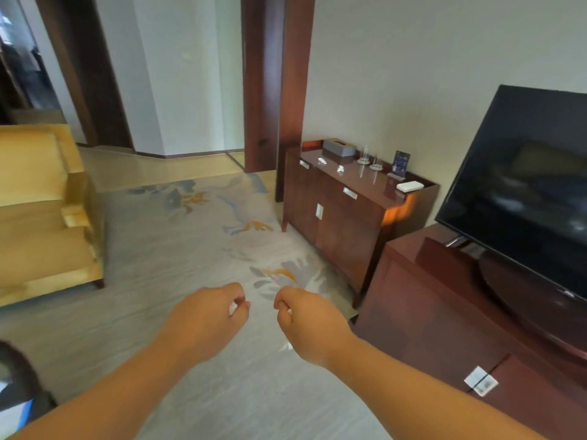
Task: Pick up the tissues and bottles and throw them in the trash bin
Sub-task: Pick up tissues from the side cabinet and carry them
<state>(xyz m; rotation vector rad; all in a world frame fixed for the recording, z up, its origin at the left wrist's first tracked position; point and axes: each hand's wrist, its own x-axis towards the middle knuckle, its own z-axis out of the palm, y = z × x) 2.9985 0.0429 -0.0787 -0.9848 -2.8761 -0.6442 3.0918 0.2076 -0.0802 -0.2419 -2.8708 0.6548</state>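
Your fists over soft patterned carpet
Left hand (208, 319) and right hand (305, 322) each pinch a white tissue scrap; glossy cabinet (346, 204) beyond right.

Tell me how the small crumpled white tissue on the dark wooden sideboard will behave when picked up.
The small crumpled white tissue on the dark wooden sideboard looks tiny and wadded, so probably very light and soft, collapsing under a pinch. The glossy top suggests it may slide if nudged. The clear drinking glasses stand near, so reach carefully.
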